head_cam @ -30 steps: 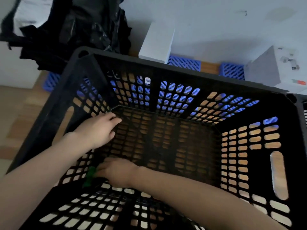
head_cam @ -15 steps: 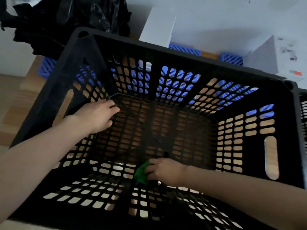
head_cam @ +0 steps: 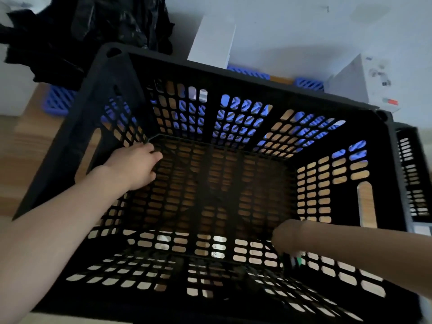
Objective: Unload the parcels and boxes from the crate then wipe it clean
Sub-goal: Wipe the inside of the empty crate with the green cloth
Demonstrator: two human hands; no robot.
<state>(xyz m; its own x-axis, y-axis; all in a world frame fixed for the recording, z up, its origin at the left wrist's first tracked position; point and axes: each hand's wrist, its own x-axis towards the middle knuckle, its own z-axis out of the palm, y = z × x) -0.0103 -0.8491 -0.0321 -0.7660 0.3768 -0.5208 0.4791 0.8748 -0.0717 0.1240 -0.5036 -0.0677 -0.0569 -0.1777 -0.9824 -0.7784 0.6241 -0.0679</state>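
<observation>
- Right hand (head_cam: 288,238): smeared by motion, low against the near wall by the right corner; fingers hidden, impossible to tell whether grasping or released.
- Green cloth (head_cam: 299,261): only a sliver visible under that hand.
- Left hand (head_cam: 134,164): inside, at the foot of the left wall; fingers bent against the lattice, hold or mere press unclear.
- Crate (head_cam: 102,97): black, slotted walls and base, resting on the wooden floor (head_cam: 14,148).
- White box (head_cam: 212,40): beyond the far rim, lower part hidden.
</observation>
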